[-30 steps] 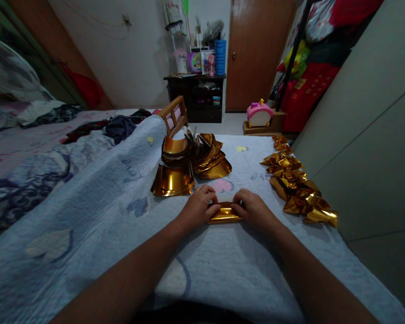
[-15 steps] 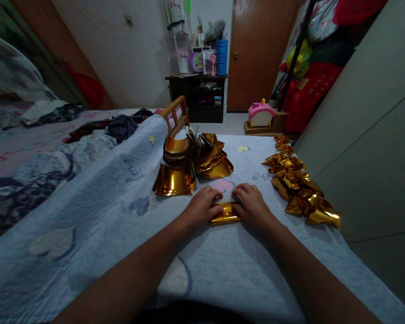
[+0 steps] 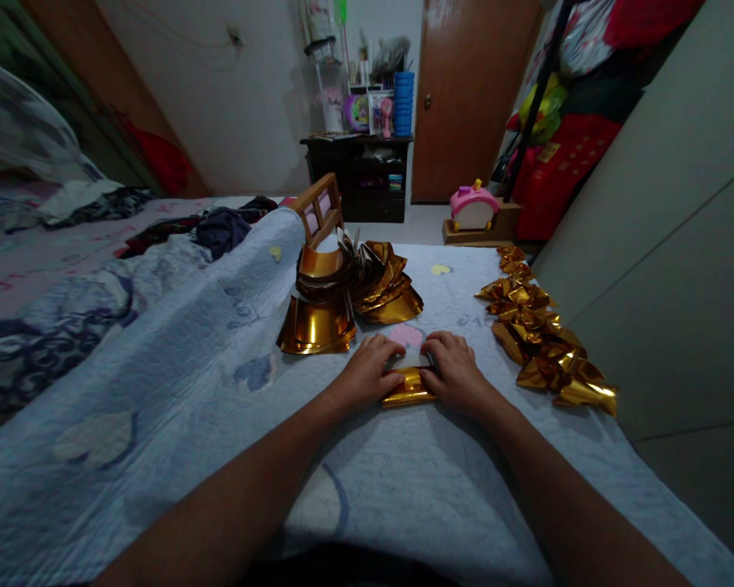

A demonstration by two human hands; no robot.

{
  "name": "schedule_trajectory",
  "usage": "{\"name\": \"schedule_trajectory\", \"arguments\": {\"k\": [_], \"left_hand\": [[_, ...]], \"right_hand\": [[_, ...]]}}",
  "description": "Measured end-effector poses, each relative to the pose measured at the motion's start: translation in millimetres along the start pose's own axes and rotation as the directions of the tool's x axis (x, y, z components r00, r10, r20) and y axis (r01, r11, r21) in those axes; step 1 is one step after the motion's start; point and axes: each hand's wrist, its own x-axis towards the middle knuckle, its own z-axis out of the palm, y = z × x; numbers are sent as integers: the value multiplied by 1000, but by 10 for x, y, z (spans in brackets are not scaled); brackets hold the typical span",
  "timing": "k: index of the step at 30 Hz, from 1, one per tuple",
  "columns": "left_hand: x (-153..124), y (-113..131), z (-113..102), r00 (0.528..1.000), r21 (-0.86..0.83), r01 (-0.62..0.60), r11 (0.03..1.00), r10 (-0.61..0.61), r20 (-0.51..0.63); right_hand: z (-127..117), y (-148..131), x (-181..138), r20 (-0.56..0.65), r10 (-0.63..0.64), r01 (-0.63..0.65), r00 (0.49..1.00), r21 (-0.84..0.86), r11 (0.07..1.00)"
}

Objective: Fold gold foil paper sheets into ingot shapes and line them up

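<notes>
A small folded piece of gold foil paper (image 3: 409,388) lies on the light blue quilt (image 3: 220,424) in front of me. My left hand (image 3: 365,371) presses on its left end with curled fingers. My right hand (image 3: 456,368) presses on its right end, fingers bent over the foil's top edge. Both thumbs meet near the middle of the piece. Behind the hands stands a curled stack of gold foil sheets (image 3: 342,297). A row of several folded gold foil pieces (image 3: 541,334) runs along the quilt's right side.
A wooden chair back (image 3: 318,208) rises behind the foil stack. Rumpled bedding and clothes (image 3: 98,244) lie to the left. A grey cabinet wall (image 3: 661,244) closes the right side. A dark shelf unit (image 3: 360,175), a door (image 3: 465,98) and a pink toy (image 3: 470,205) are at the back.
Both hands have shifted slightly forward and closer together over the gold foil piece, covering more of it. The foil stack and the row of folded pieces have not moved.
</notes>
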Motion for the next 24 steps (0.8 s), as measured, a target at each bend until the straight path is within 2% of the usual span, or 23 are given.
{"name": "schedule_trajectory", "arguments": {"k": [8, 17, 21, 24], "left_hand": [[43, 31, -25, 998, 45, 14, 999, -16, 58], [22, 36, -38, 998, -30, -12, 999, 14, 57], [0, 33, -41, 997, -181, -49, 982, 57, 42], [-15, 37, -29, 997, -290, -24, 957, 45, 67]], "right_hand": [[-6, -21, 17, 22, 17, -17, 1000, -11, 1000], [-12, 4, -14, -18, -58, 59, 998, 70, 996], [-70, 4, -15, 15, -71, 67, 997, 197, 978], [-102, -19, -27, 53, -10, -13, 999, 417, 909]]}}
